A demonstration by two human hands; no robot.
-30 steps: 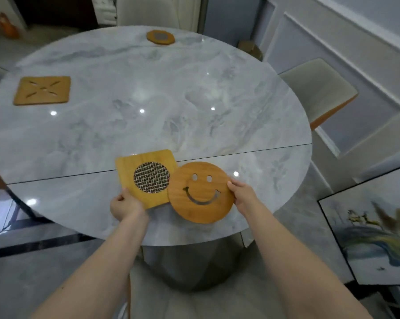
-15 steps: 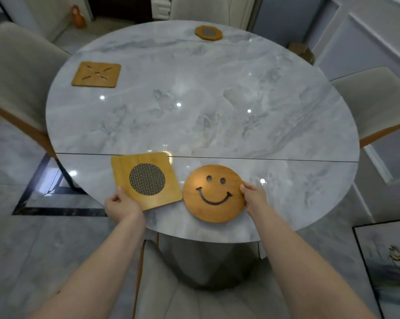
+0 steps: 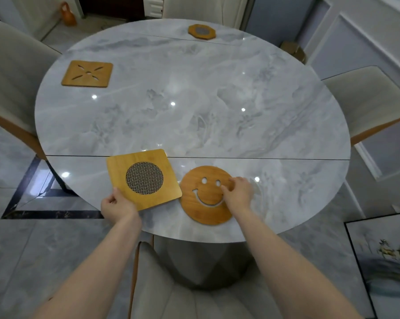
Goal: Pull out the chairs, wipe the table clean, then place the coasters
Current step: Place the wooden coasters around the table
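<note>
Four coasters lie on your round marble table (image 3: 194, 100), and the chairs you can see stand back from its edge, so by my reading you are on the placing step. Largest of the near pair is the square mesh coaster (image 3: 144, 178), which sits turned at an angle, its near-left corner overhanging toward you. Your left hand (image 3: 116, 207) pinches that corner, thumb on top, so any shift runs away from you, along the diagonal. Just beside it, the round smiley coaster (image 3: 204, 195) lies flat near the table's front edge; whether their rims touch I cannot tell. Your right hand (image 3: 238, 192) rests on its right side, fingers loosely curled over the rim. Farther off sit the cut-out square coaster (image 3: 87, 73) at left and the octagonal coaster (image 3: 201, 31) opposite.
</note>
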